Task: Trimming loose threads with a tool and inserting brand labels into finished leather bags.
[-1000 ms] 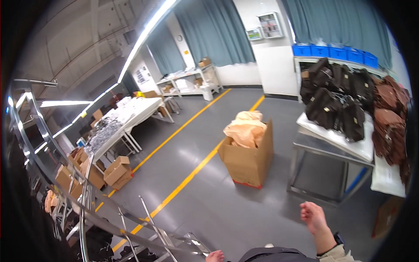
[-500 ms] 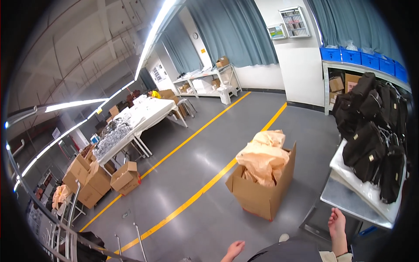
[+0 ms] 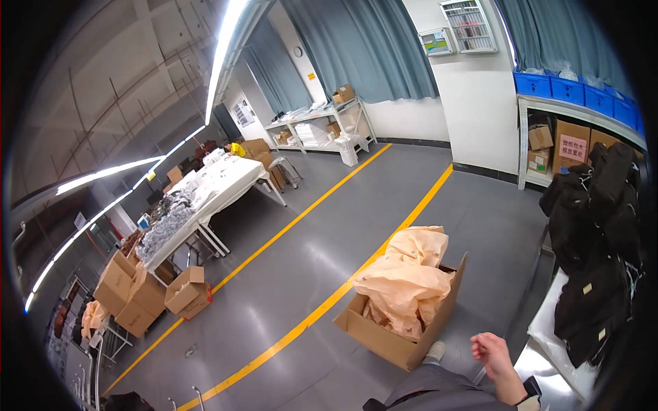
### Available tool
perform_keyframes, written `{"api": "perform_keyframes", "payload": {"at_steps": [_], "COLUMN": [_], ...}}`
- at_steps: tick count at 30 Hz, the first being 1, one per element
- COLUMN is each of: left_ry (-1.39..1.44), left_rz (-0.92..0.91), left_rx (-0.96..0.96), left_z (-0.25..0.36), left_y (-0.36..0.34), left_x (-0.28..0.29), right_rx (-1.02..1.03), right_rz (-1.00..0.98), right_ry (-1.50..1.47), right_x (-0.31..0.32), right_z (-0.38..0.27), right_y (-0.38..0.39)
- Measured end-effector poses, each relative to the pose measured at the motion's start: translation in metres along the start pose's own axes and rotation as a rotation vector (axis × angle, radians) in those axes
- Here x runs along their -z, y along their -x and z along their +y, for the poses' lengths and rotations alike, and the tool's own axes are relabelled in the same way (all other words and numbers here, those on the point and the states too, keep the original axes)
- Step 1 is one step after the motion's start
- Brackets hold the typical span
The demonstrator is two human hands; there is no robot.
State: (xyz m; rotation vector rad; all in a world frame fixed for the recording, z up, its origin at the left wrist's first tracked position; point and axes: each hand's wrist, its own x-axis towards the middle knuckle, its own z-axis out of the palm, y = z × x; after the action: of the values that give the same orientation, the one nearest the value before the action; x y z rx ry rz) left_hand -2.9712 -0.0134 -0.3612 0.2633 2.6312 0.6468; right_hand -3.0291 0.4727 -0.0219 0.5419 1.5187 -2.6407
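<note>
My right hand [image 3: 492, 354] is low in the picture, between an open cardboard box [image 3: 394, 342] and the table on the right. Its fingers are loosely curled together, and nothing shows in them. It hangs in the air, touching neither. Crumpled peach-coloured paper or sheeting [image 3: 410, 281] bulges out of the box top. The box stands on the floor just ahead of my legs, with one shoe [image 3: 435, 351] beside it. To the right, several black bags [image 3: 579, 294] are piled on the table [image 3: 548, 366] over white sheeting. My left hand is out of the picture.
Yellow lines [image 3: 308, 212] cross the grey floor. A long white-covered table [image 3: 219, 185] and more cardboard boxes [image 3: 140, 294] stand on the left. Blue bins [image 3: 569, 91] line a shelf at the right wall. Metal rails [image 3: 199, 397] rise at the lower left.
I have moved forward, so the box and the black bags are nearer. My left hand has gone out of view. The right hand now appears lower and farther left.
</note>
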Motion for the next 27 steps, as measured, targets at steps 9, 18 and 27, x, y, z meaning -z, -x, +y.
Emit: {"api": "perform_keyframes", "payload": {"at_steps": [9, 18, 27], "left_ry": [0.643, 0.313, 0.155], "left_rz": [-0.017, -0.46, -0.597], "left_rx": [0.345, 0.295, -0.529], "left_z": [0.126, 0.212, 0.328], "left_y": [-0.269, -0.519, -0.685], "left_x": [0.131, 0.173, 0.147], "right_rx": [0.101, 0.106, 0.445], "right_rz": [0.424, 0.708, 1.046], "right_ry": [-0.124, -0.119, -0.155], "right_x": [0.021, 0.06, 0.175], "right_z": [-0.033, -0.086, -0.196], "right_y": [-0.163, -0.268, -0.283]}}
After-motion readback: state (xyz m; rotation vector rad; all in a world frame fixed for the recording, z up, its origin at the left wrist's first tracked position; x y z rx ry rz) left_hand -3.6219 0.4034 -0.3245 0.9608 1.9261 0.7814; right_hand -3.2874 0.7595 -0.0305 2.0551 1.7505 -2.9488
